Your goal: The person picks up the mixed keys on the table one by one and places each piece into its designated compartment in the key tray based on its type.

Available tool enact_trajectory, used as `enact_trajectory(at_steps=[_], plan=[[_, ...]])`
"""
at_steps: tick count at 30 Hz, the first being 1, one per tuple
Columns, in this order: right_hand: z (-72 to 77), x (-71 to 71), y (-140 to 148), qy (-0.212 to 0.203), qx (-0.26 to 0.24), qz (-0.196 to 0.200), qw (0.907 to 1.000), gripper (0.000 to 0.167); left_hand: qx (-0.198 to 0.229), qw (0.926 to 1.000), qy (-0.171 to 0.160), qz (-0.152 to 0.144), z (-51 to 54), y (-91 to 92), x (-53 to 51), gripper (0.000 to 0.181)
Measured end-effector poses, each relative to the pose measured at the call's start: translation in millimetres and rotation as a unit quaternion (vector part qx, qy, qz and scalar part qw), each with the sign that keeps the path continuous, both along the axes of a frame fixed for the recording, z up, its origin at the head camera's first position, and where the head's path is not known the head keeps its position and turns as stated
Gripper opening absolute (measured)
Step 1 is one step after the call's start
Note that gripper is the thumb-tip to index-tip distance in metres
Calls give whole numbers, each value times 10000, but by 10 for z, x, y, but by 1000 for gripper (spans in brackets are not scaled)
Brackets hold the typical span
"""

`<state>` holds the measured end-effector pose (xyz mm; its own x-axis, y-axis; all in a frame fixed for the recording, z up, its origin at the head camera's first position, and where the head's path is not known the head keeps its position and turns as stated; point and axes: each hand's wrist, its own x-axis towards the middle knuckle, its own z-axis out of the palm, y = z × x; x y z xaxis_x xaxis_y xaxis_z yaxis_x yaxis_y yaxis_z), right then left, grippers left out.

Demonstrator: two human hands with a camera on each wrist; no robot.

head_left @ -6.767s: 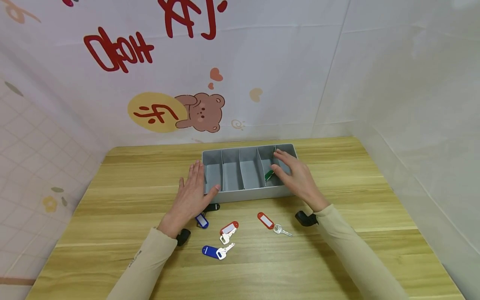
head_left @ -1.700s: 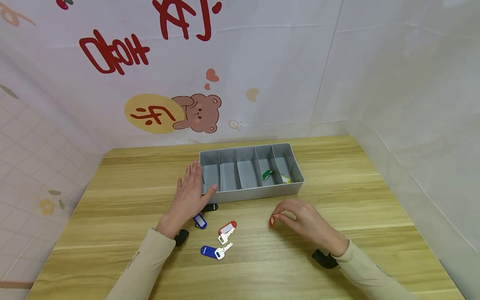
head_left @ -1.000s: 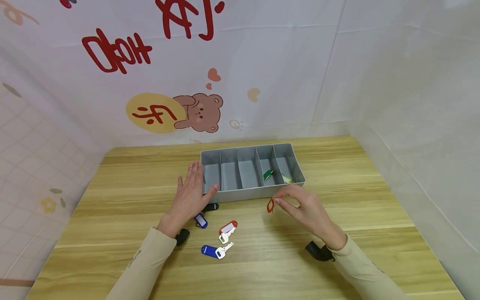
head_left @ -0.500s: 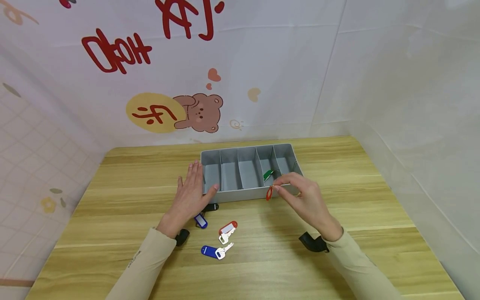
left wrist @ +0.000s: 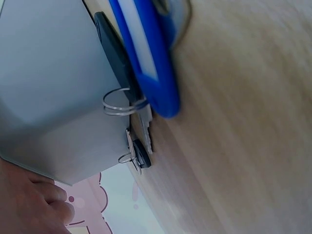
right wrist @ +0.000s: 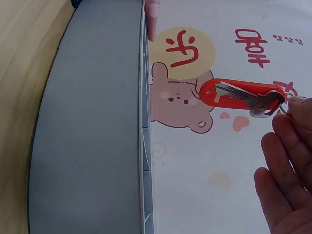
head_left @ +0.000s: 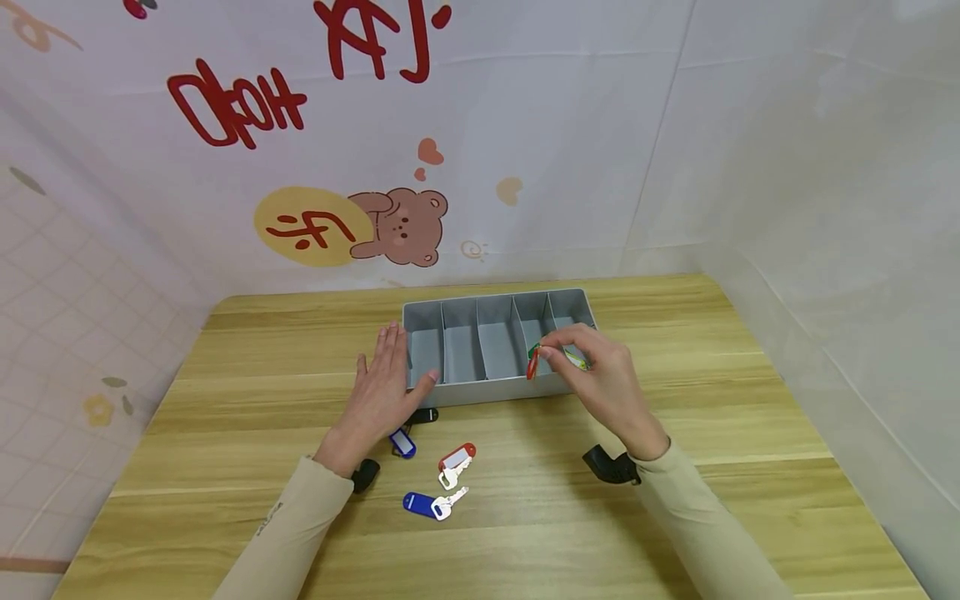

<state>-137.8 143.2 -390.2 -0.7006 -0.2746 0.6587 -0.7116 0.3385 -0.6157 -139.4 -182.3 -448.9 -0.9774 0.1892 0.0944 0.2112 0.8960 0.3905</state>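
Note:
A grey tray (head_left: pixel 487 392) with several compartments stands at the back of the table. The left hand (head_left: pixel 378 383) lies with straight fingers along its left end. The right hand (head_left: pixel 607 375) pinches a ring between thumb and fingertips, from which a red key tag (head_left: pixel 532 365) hangs over the tray's front part. In the right wrist view the red tag (right wrist: pixel 234 95) and its silver key (right wrist: pixel 253 101) hang from the ring in the right hand (right wrist: pixel 292 156). A green tag (head_left: pixel 533 351) and a yellow tag (head_left: pixel 577 360) lie in the two right compartments, partly hidden.
In front of the tray lie a red tag (head_left: pixel 457 456) with a key, a blue tag (head_left: pixel 418 503) with a key, another blue tag (head_left: pixel 402 442) and a black tag (head_left: pixel 425 415). Behind the table hangs a printed cloth (head_left: pixel 570 125).
The right hand has picked up the right-hand red tag with its key from the table and carried it up and back to the tray. The yellow tag appeared in the tray. The left hand stayed.

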Motion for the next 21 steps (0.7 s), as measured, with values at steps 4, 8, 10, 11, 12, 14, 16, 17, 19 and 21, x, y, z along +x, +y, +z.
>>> enact_trajectory(at_steps=[4, 8, 10, 11, 12, 14, 16, 17, 19, 21], plan=[[-3, -67, -54, -86, -84, -1, 9999, 16, -5, 10000, 25, 0, -1, 2, 3, 97], [-5, -128, -130, -186, -59, -88, 9998, 11, -8, 10000, 72, -2, -1, 5, 5, 96], [-12, -163, -170, -203, -60, -123, 9997, 10, -4, 10000, 89, -2, 0, 6, 6, 96], [-19, -181, -187, -208, -47, -143, 9997, 8, 0, 10000, 98, -3, -1, 6, 6, 96], [-31, -201, -203, -194, -44, -154, 9997, 8, 2, 9999, 101, -4, -2, 5, 5, 95], [-52, -238, -234, -213, -48, -149, 9996, 8, 9, 9999, 106, 1, -4, 4, 4, 95], [-84, -275, -260, -256, -36, -171, 9995, 7, 20, 9999, 105, 2, -5, 3, 2, 95], [-101, -293, -272, -280, -24, -188, 9994, 6, 27, 9999, 105, -1, -4, 3, 2, 95], [-140, -328, -294, -353, 13, -240, 9991, 5, 21, 10000, 97, 3, -4, 4, 1, 95], [-185, -365, -312, -400, 86, -332, 9986, 5, 11, 10000, 83, 1, -1, 6, 0, 95]])
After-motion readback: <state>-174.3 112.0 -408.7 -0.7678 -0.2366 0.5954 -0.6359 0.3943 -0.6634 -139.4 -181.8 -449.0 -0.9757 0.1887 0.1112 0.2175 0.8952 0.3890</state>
